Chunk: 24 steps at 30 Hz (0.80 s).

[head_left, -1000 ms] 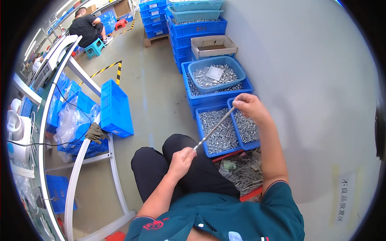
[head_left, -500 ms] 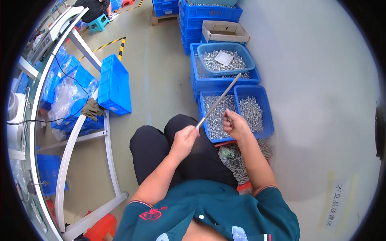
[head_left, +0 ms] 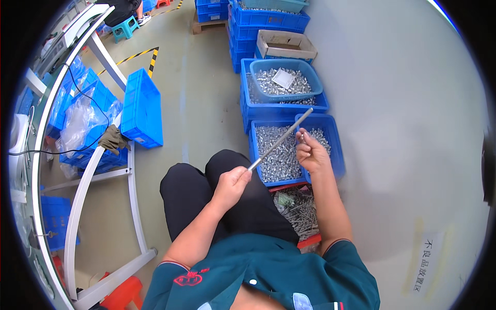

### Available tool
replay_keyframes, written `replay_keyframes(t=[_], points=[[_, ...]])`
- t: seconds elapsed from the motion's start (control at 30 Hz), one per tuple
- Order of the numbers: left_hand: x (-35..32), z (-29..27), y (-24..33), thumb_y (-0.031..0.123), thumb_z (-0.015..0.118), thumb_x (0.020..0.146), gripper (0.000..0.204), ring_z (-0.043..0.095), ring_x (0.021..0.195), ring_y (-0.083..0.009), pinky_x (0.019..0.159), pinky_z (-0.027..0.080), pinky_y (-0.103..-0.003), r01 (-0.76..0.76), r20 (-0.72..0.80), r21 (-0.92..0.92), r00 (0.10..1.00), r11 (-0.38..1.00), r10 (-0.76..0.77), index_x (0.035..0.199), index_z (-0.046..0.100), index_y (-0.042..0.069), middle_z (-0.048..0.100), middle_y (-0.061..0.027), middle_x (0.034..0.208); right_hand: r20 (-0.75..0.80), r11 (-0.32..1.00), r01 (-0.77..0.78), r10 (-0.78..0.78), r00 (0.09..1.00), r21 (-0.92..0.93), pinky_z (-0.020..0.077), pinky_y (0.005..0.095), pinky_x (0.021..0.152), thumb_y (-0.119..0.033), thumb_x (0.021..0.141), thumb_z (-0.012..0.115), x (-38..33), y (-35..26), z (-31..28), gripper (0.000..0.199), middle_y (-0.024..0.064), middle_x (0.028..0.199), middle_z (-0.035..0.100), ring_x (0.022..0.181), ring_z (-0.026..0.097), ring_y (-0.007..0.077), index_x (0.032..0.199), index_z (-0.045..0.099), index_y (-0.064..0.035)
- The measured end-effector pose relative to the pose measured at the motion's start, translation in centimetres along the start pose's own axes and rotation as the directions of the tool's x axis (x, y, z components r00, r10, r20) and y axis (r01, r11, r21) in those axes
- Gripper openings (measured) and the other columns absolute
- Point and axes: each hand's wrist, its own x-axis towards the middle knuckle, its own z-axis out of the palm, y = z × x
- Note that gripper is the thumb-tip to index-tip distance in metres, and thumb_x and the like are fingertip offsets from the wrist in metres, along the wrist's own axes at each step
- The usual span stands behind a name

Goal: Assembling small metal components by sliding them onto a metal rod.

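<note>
My left hand (head_left: 230,187) is closed round the lower end of a slim metal rod (head_left: 283,138), which slants up and away to the right over the bins. Close to the rod's far part, my right hand (head_left: 313,155) is raised with its fingers curled and pinched; whatever sits between the fingertips is too small to make out. Below it stand a blue bin (head_left: 253,155) full of small silver metal parts (head_left: 276,168) and, to its right, another blue bin (head_left: 339,160) of similar parts, partly covered by the hand.
Nearer me, a red-rimmed box (head_left: 310,241) holds many thin metal pieces. Farther off are a light-blue basin (head_left: 316,85) of metal parts, an open carton (head_left: 261,47) and stacked blue crates (head_left: 243,32). A white-framed table (head_left: 82,222) and a blue crate (head_left: 142,108) stand left.
My right hand has turned, its fingers now pointing more upward beside the rod. The rod's far end has dipped slightly. The whole view has shifted a little.
</note>
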Motion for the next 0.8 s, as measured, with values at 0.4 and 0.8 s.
replay_keyframes(t=[0.4,0.8], points=[[0.0,0.1,0.2,0.022,0.052,0.088,0.024,0.055,0.058,-0.0268,0.057,0.043,-0.034,-0.033,0.036,0.143,0.999,0.989,0.028,0.08,0.057,-0.001,0.055,-0.0139,0.063,0.175,0.958,0.079,-0.13,0.976,0.274,0.0299,0.0163,0.038,-0.003,0.089,0.048,-0.3,-2.9,4.7,0.016,0.0108,0.098,0.061,0.047,0.037,0.0049,0.103,0.056,-0.003],[-0.1,0.2,0.0,0.017,0.053,0.089,0.022,0.05,0.059,-0.0151,0.057,0.041,-0.028,-0.047,0.032,0.145,0.999,0.988,0.043,0.078,0.057,-0.002,0.052,-0.0086,0.063,0.235,0.948,0.319,-0.307,0.922,-0.011,0.0303,0.0148,0.036,0.005,0.086,0.047,-0.7,-3.7,5.2,0.023,0.0126,0.099,0.062,0.045,0.038,0.0031,0.105,0.057,-0.001]])
